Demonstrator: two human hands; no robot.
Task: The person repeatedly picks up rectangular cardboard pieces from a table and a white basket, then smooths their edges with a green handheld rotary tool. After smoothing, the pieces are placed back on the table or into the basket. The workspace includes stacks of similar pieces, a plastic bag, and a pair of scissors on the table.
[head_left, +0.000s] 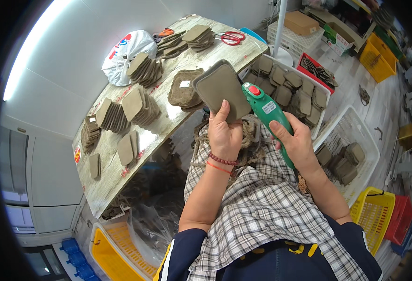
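My left hand (226, 136) grips an olive-brown rounded-square fabric pad (222, 86) by its lower edge, thumb on the face and fingers behind. Wrapped round a green handheld power tool (267, 110) with a red button is my right hand (298, 143). The tool's head is right beside the pad's right edge; whether they touch I cannot tell. Its working tip is hidden. Beyond the held pad, a stack of similar pads (180, 89) with a white label lies at the table's near edge. Tangled brown trimmings (250, 131) lie on my lap, over a checked apron (262, 196).
The table (163, 119) bears several pad stacks (140, 105), a white plastic bag (126, 56) and red-handled scissors (232, 38). To the right stand a white bin of pads (325, 89), a white basket (372, 150) and a yellow basket (379, 213). A yellow crate (105, 248) sits lower left.
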